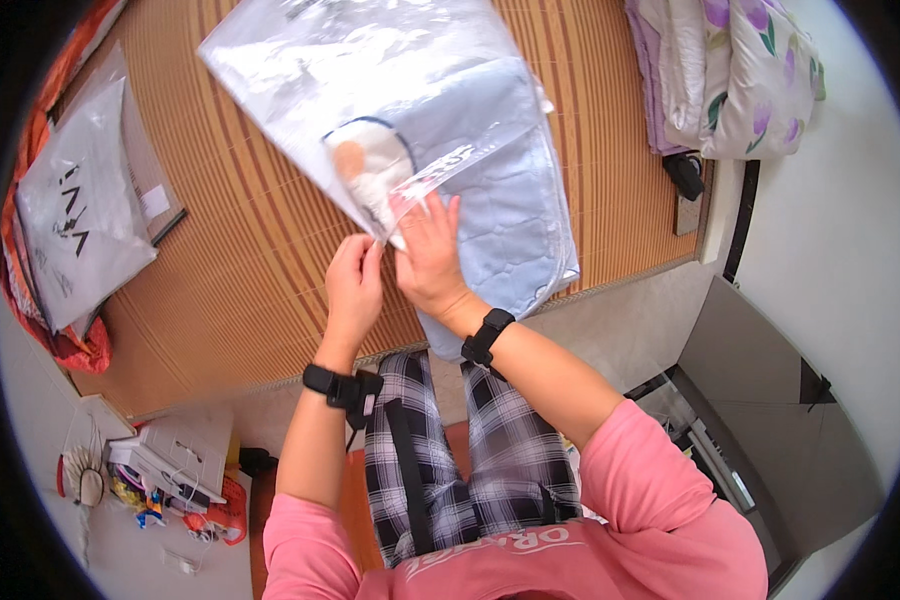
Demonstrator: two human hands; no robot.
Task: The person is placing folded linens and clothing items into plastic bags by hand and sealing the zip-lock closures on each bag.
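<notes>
A clear plastic bag (292, 82) lies on the striped mat, with a folded light-blue quilted cloth (495, 225) partly inside it. The cloth's lower part sticks out of the bag's mouth and hangs over the mat's front edge. A white and orange motif (375, 161) on the cloth shows through the film. My left hand (355, 274) pinches the bag's edge at the left corner of the mouth. Beside it, my right hand (431, 255) lies on the cloth with its fingers apart, some fingertips under the film. The right thumb is largely hidden.
The striped mat (217, 262) covers a bed-like surface. Plastic packaging bags (82, 202) lie at left by orange fabric (90, 349). Folded floral bedding (757, 82) sits at far right, near a small black object (684, 176). A white box (169, 457) stands lower left, a grey panel (780, 390) lower right.
</notes>
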